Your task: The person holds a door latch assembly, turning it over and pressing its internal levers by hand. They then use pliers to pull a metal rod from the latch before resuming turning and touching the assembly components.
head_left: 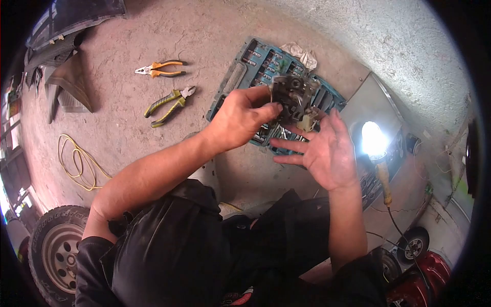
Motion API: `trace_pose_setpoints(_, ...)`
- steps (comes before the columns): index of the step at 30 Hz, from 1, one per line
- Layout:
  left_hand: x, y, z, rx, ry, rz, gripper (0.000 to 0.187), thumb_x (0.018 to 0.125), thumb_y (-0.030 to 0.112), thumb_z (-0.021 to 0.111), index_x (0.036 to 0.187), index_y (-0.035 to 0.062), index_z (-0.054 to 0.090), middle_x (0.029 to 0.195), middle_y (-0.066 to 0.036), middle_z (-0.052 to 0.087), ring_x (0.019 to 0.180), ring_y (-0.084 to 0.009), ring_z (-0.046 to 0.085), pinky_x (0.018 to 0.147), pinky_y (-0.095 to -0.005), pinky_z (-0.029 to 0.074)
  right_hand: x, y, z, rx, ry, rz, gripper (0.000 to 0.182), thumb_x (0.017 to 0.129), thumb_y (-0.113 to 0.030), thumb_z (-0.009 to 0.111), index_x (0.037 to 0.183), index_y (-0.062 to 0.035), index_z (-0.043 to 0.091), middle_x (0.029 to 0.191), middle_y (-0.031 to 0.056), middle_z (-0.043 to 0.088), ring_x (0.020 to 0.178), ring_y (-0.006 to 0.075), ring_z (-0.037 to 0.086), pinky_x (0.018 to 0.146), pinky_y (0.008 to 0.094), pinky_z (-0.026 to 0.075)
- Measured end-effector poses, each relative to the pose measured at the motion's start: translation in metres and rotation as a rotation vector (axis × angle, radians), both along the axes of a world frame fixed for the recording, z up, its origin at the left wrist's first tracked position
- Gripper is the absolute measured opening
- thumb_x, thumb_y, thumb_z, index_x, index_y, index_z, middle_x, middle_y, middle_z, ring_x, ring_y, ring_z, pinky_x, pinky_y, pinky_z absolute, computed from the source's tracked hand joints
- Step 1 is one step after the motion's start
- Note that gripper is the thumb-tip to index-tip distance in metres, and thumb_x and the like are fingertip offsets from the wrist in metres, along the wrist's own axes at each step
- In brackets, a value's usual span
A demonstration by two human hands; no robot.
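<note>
A dark metal mechanism (pixel 293 93) with a small pale plastic piece (pixel 307 123) at its lower right is held up over an open teal socket set case (pixel 261 61). My left hand (pixel 244 116) grips the mechanism at its left edge, thumb in front. Just below and to the right of it, my right hand (pixel 330 153) has its palm turned up and its fingers spread. The fingertips of my right hand come close to the pale piece; whether they touch it cannot be made out.
Orange-handled pliers (pixel 166 68) and green-handled cutters (pixel 170 106) lie on the concrete floor at the left, above a yellow cord (pixel 79 161). A lit lamp (pixel 375 140) stands at the right. A wheel (pixel 60 253) is at lower left. A crumpled cloth (pixel 302 53) lies behind the case.
</note>
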State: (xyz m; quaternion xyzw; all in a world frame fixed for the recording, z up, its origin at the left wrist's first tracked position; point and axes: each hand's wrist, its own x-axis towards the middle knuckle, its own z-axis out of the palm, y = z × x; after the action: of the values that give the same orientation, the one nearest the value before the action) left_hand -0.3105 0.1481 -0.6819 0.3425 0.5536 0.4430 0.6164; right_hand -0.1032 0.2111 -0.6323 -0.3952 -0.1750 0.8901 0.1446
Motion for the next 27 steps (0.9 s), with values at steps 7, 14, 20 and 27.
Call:
trace_pose_setpoints(7, 0.003, -0.009, -0.014, -0.202, -0.357, -0.004, 0.038, 0.097, 0.021, 0.063, 0.121, -0.0084, 0.063, 0.104, -0.012, 0.069, 0.094, -0.0171, 0.067, 0.088, -0.033, 0.053, 0.017, 0.003, -0.008, 0.812, -0.517, 0.266, 0.089, 0.087, -0.045, 0.072, 0.153, -0.0078, 0.024, 0.148, 0.0238, 0.041, 0.128, 0.0408, 0.054, 0.102, 0.051, 0.048)
trace_pose_setpoints(14, 0.011, -0.007, -0.011, -0.241, -0.486, -0.039, 0.038, 0.096, 0.022, 0.063, 0.119, -0.0088, 0.065, 0.106, -0.014, 0.071, 0.097, -0.0188, 0.068, 0.09, -0.0335, 0.054, 0.012, 0.004, -0.004, 1.321, -0.534, 0.446, 0.136, 0.053, -0.015, 0.097, 0.159, -0.011, 0.012, 0.16, 0.0215, 0.023, 0.14, 0.038, 0.042, 0.11, 0.0471, 0.045)
trace_pose_setpoints(20, 0.011, -0.005, -0.015, -0.234, -0.457, -0.107, 0.043, 0.097, 0.023, 0.063, 0.124, -0.0104, 0.061, 0.11, -0.017, 0.07, 0.1, -0.0218, 0.068, 0.094, -0.036, 0.053, 0.014, 0.007, -0.009, 1.32, -0.625, 0.524, 0.135, 0.056, -0.014, 0.095, 0.16, -0.0142, 0.009, 0.158, 0.0238, 0.028, 0.14, 0.0407, 0.042, 0.112, 0.0492, 0.042)
trace_pose_setpoints(27, 0.006, -0.005, -0.018, -0.282, -0.5, -0.182, 0.047, 0.099, 0.029, 0.062, 0.126, -0.0098, 0.061, 0.112, -0.016, 0.07, 0.103, -0.0219, 0.066, 0.096, -0.037, 0.05, 0.013, 0.013, -0.008, 1.327, -0.641, 0.565, 0.119, 0.059, -0.016, 0.093, 0.154, -0.0133, 0.021, 0.147, 0.0218, 0.041, 0.128, 0.0391, 0.054, 0.106, 0.0475, 0.048)
